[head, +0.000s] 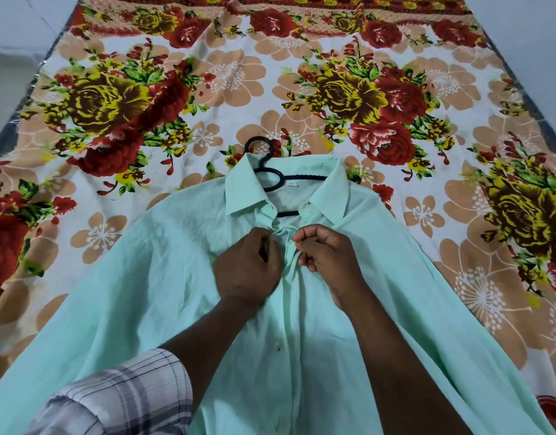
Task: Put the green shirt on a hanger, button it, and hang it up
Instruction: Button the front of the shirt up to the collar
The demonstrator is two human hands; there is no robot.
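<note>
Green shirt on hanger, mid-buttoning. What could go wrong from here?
1. The left hand and right hand pinch bunched fabric of the green shirt below the open collar; the button may meet the wrong hole, skewing the front.
2. The hanger lies with its hook off-centre, left of the collar opening; tugging could slip a shoulder off it.

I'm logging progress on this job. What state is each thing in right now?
green shirt: spread front-up on the bedsheet
hanger: flat inside the neck, hook poking out
collar button: undone
left hand: pinching the shirt front below the collar
right hand: pinching the front edge opposite
</note>
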